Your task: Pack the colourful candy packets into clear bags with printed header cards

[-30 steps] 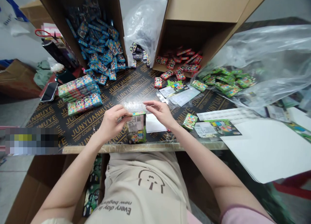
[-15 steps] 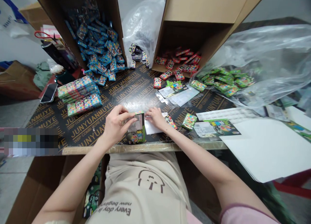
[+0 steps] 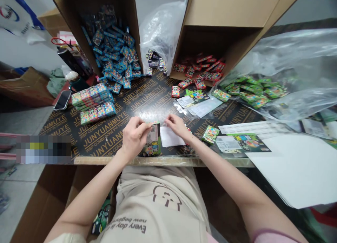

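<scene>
My left hand [image 3: 134, 136] is closed on the upper part of a black and green printed box [image 3: 151, 149] with a clear window, thumb and fingers pinching its top edge. The box stands upright near the table's front edge. Just right of it, my right hand [image 3: 177, 126] has its fingers pinched together; what they hold, if anything, cannot be made out. Below that hand lies a white sheet [image 3: 171, 137]. A small red packet is mostly hidden beneath my right wrist. Farther right is a green packet [image 3: 210, 134], beside a flat printed card [image 3: 240, 143].
Stacks of wrapped packets [image 3: 98, 112] and a phone [image 3: 62, 100] are at left. Behind are cartons of blue packets [image 3: 116, 65] and red packets [image 3: 200, 69], plus plastic bags with dark packets [image 3: 156, 58] and green packets [image 3: 259, 90]. White sheets [image 3: 297, 169] overhang the right front edge.
The whole view has shifted, so things sit farther right. My right hand's fingers have drawn into a pinch and lifted from the white sheet. My left hand still grips the box.
</scene>
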Demonstrator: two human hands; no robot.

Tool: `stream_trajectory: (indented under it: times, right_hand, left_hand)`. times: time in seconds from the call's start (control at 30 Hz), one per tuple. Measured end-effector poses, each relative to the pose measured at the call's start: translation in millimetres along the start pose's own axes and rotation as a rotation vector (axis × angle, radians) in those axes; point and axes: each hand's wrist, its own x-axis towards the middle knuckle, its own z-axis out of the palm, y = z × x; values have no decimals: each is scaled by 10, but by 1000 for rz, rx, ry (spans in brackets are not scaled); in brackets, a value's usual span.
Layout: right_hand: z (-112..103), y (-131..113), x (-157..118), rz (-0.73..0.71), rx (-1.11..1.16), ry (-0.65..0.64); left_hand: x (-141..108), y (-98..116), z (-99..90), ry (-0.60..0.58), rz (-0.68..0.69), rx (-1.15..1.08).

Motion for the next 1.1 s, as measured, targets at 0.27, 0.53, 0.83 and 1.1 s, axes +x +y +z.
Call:
stream_trajectory:
  times: [0.27,0.53,0.83,1.1]
  right_hand:
    - [-527,-1161,107,-153,497,-272]
    - [-378,-1345,217,-214,337,-519]
    - [-392,-1332,296,-214,251,-547]
    - [-236,-1215,243,-143,363,-318]
  left_hand:
    - [-4,-52,-147,-4,-83,-47]
    - [-2,-27,-177,49,-133,-186]
    - [-22,-3,-65,127,-190,-154]
    - [-64,-39,9,70,-60,61]
